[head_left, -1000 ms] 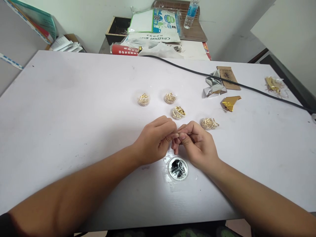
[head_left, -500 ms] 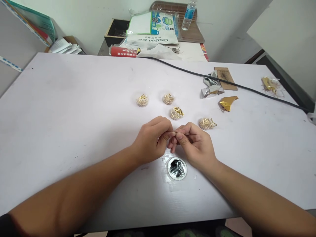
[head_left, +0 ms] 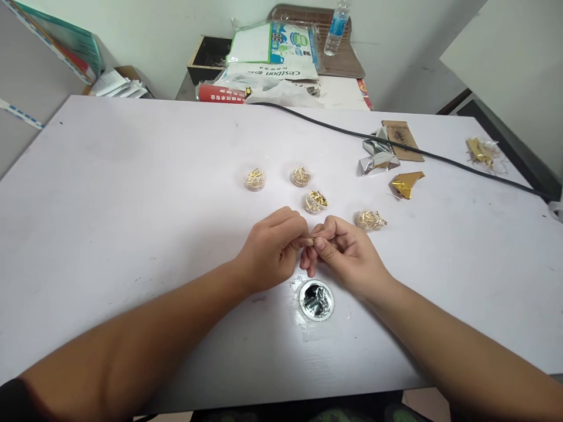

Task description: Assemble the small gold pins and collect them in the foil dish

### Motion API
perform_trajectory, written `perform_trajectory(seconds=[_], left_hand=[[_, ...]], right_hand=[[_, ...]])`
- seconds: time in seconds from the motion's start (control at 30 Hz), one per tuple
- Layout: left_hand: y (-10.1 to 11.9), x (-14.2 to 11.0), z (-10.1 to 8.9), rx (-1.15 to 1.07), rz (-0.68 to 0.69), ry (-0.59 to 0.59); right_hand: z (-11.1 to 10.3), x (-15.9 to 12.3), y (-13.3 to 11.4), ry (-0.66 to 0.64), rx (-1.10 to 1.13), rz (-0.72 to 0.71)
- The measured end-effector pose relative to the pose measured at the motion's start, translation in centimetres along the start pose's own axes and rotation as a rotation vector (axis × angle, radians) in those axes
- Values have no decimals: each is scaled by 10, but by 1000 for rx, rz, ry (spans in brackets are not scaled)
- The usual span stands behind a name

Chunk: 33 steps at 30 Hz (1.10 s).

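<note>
I have the left hand (head_left: 273, 251) and the right hand (head_left: 354, 258) meeting above the smooth white tabletop (head_left: 132, 223), the grip on each side pressed together, thumb against finger, pinching a tiny piece (head_left: 313, 240) too small for me to make out. Just below them I see the round disc (head_left: 316, 300), glossy and black inside a silvery ring, with clear film around it. Beyond the knuckles sit four rounded, see-through plastic packs, all bristling with slim gold pins: the far-left pack (head_left: 254, 180), the upper-middle pack (head_left: 301, 176), the central pack (head_left: 316, 202) and the right pack (head_left: 370, 221). Farther right, there's creased gold foil (head_left: 407, 185), crumpled silver foil (head_left: 378, 163), flat brown card (head_left: 402, 140) and a smooth black cable (head_left: 329, 123) curving across.
</note>
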State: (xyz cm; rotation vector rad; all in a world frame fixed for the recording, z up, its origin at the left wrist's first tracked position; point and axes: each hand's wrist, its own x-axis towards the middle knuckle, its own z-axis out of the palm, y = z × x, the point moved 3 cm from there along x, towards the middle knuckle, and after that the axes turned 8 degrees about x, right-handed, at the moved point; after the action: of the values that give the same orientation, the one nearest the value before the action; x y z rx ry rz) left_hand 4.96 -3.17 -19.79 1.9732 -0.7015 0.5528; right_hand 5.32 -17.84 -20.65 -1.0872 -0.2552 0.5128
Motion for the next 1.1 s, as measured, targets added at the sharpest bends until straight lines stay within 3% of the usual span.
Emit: perform_trajectory(seconds=[0.4, 0.7, 1.1], left_hand=[[-2, -1, 0, -53, -74, -3], [-3, 1, -1, -98, -140, -35], [-3, -1, 0, -68, -59, -33]], right_hand=[[-4, 4, -1, -70, 191, 138], [-5, 3, 0, -87, 205, 146], [-6, 4, 2, -79, 235, 178]])
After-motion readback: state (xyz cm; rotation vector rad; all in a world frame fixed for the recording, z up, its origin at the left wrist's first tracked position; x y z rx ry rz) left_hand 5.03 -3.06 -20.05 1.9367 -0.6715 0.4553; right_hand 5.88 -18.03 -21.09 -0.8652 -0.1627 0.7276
